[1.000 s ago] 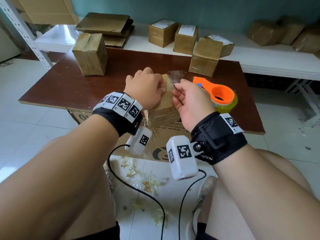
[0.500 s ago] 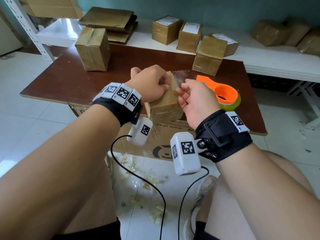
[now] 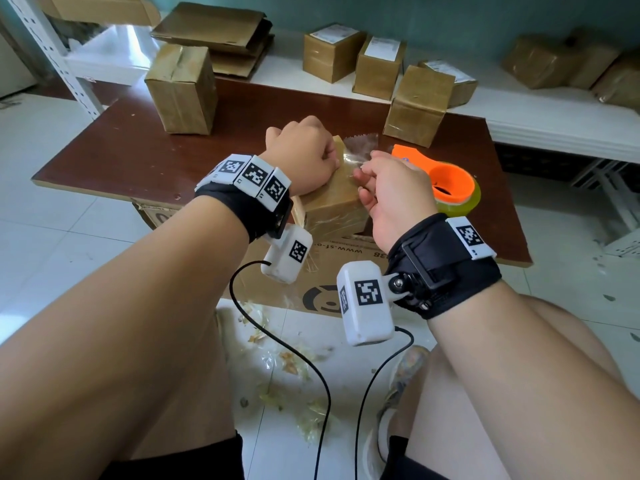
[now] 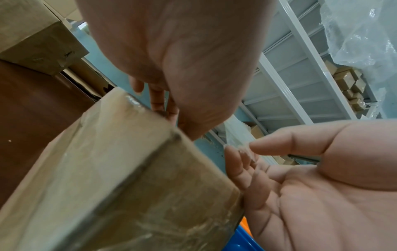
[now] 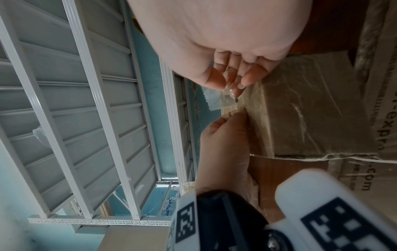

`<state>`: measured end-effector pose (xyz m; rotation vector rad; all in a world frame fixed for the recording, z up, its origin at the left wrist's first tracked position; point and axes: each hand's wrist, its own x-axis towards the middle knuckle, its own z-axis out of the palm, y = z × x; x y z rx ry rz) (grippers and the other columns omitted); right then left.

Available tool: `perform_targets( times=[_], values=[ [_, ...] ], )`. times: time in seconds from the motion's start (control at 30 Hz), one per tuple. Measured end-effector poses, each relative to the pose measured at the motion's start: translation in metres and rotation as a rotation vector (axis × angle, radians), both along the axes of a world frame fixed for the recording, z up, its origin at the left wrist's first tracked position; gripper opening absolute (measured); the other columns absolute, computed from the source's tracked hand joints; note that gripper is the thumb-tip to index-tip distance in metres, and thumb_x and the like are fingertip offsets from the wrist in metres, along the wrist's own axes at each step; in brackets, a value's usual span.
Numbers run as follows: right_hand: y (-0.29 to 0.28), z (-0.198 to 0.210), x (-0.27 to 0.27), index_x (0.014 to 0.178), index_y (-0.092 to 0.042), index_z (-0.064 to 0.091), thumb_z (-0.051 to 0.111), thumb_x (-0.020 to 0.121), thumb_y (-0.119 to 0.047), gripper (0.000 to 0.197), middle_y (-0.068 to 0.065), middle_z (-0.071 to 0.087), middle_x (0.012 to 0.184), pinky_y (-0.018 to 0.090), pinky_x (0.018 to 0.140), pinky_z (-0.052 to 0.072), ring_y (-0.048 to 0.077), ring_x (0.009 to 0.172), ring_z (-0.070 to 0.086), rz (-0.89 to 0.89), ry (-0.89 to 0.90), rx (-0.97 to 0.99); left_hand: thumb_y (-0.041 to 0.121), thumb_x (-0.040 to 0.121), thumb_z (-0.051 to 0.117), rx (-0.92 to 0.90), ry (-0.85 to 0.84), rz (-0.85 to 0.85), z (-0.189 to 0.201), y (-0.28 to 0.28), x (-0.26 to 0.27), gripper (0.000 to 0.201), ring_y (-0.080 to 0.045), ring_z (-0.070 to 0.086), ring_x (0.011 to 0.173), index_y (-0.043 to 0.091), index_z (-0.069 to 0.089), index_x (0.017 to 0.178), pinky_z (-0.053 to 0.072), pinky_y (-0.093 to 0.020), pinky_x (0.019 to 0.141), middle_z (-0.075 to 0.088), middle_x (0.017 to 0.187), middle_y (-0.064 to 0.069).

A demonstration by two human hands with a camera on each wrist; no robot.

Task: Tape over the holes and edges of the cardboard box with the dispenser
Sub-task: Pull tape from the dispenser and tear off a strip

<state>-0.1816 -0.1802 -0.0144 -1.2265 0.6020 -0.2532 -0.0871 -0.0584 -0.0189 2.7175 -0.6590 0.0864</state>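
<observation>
1. The fingers of the right hand [image 3: 388, 188] pinch the loose end of a clear tape strip [image 3: 360, 147] that stands up from the far top edge of the cardboard box [image 3: 332, 206]; in the right wrist view thumb and forefinger close on the film right at the box corner
2. The left hand [image 3: 304, 161] lies curled over the top of the box, fingers [image 4: 159, 100] folded down past its far edge and gripping it; the box sits at the near edge of the brown counter [image 3: 138, 154], already glossy with tape on the faces that show
3. The dispenser [image 3: 446, 183], orange with a yellowish roll, lies on the counter just to the right of the right hand, touched by neither hand
4. Judged from this, the step is laying the free flap down over the edge and smoothing it
5. Risks: the flap hangs loose, so it may fold onto itself or stick to the fingertips, leaving a wrinkle or a bubble over the edge it should seal
6. Pulling hard sideways could peel back the part already stuck, or drag the light box toward the counter edge if the left hand eases
7. Other boxes [image 3: 180, 88] stand farther back, well apart from the work
</observation>
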Motion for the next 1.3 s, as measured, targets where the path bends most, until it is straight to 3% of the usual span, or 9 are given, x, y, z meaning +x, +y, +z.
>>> perform_targets(
  times=[0.27, 0.5, 0.67, 0.9, 1.0, 1.07, 1.13, 1.2, 1.3],
  values=[
    [0.001, 0.001, 0.000, 0.098, -0.020, 0.065, 0.057, 0.097, 0.004, 0.025, 0.001, 0.070, 0.087, 0.020, 0.061, 0.049, 0.015, 0.088, 0.070, -0.001, -0.018, -0.006, 0.029, 0.101, 0.063, -0.118, 0.025, 0.073, 0.001, -0.001, -0.001, 0.013, -0.022, 0.059, 0.111, 0.031, 0.070, 0.091, 0.027, -0.040, 0.094, 0.060, 0.120, 0.006],
    [-0.012, 0.009, -0.003, 0.097, -0.022, 0.070, 0.062, 0.102, -0.007, 0.017, 0.002, 0.072, 0.093, 0.020, 0.065, 0.052, 0.014, 0.087, 0.067, 0.064, -0.048, -0.133, 0.028, 0.108, 0.053, -0.281, -0.092, 0.126, 0.001, 0.006, -0.012, 0.023, -0.023, 0.058, 0.121, 0.026, 0.072, 0.120, 0.035, -0.039, 0.103, 0.063, 0.128, 0.003],
    [-0.018, 0.015, -0.002, 0.091, -0.025, 0.078, 0.068, 0.101, -0.017, 0.016, -0.003, 0.080, 0.095, 0.016, 0.065, 0.052, 0.007, 0.085, 0.071, 0.173, -0.122, -0.384, 0.048, 0.111, 0.047, -0.725, 0.069, 0.048, 0.004, 0.011, -0.029, 0.048, -0.024, 0.068, 0.087, 0.010, 0.075, 0.101, 0.057, -0.038, 0.081, 0.073, 0.095, -0.014],
    [-0.016, 0.006, 0.011, 0.104, -0.022, 0.081, 0.077, 0.097, -0.018, 0.009, -0.004, 0.079, 0.095, 0.025, 0.078, 0.054, 0.009, 0.087, 0.072, 0.220, -0.132, -0.496, 0.031, 0.098, 0.076, -0.935, 0.123, 0.094, 0.000, 0.012, -0.030, 0.015, -0.008, 0.071, 0.075, 0.020, 0.079, 0.090, 0.057, -0.023, 0.073, 0.079, 0.082, -0.001],
    [-0.014, 0.003, 0.016, 0.104, -0.021, 0.078, 0.079, 0.093, -0.009, 0.017, -0.004, 0.077, 0.092, 0.028, 0.083, 0.059, 0.008, 0.086, 0.072, 0.197, -0.150, -0.519, 0.028, 0.097, 0.079, -1.005, 0.187, 0.081, -0.002, 0.012, -0.030, 0.009, -0.011, 0.072, 0.076, 0.023, 0.080, 0.089, 0.058, -0.027, 0.075, 0.079, 0.081, -0.004],
    [-0.013, 0.005, 0.017, 0.118, -0.020, 0.076, 0.078, 0.092, -0.008, 0.029, -0.005, 0.077, 0.094, 0.027, 0.082, 0.057, 0.008, 0.090, 0.072, 0.159, -0.167, -0.507, 0.026, 0.096, 0.080, -1.070, 0.177, 0.067, -0.002, 0.011, -0.033, 0.007, -0.017, 0.075, 0.079, 0.021, 0.082, 0.092, 0.061, -0.031, 0.079, 0.079, 0.080, -0.004],
    [-0.013, 0.008, 0.017, 0.150, -0.028, 0.056, 0.078, 0.092, -0.012, 0.064, -0.005, 0.074, 0.115, 0.018, 0.083, 0.052, 0.005, 0.107, 0.068, 0.121, -0.150, -0.548, 0.025, 0.096, 0.080, -1.087, 0.083, 0.029, 0.000, 0.010, -0.038, 0.010, -0.016, 0.075, 0.079, 0.016, 0.084, 0.096, 0.061, -0.029, 0.077, 0.079, 0.079, 0.000],
    [-0.013, 0.011, 0.016, 0.164, -0.035, 0.035, 0.078, 0.092, -0.020, 0.085, -0.002, 0.060, 0.141, 0.023, 0.095, 0.050, 0.010, 0.128, 0.057, 0.130, -0.094, -0.576, 0.020, 0.097, 0.079, -1.089, -0.004, -0.018, 0.003, 0.010, -0.043, 0.013, -0.007, 0.075, 0.078, 0.008, 0.084, 0.101, 0.057, -0.022, 0.075, 0.079, 0.081, 0.005],
    [-0.010, 0.018, 0.014, 0.137, -0.022, 0.065, 0.072, 0.094, -0.026, 0.044, 0.001, 0.069, 0.129, 0.035, 0.096, 0.054, 0.015, 0.117, 0.064, 0.195, -0.048, -0.412, 0.021, 0.097, 0.079, -1.123, -0.017, -0.008, 0.002, 0.011, -0.040, 0.016, -0.014, 0.077, 0.083, 0.006, 0.083, 0.103, 0.063, -0.033, 0.079, 0.081, 0.086, -0.001]
  ],
)
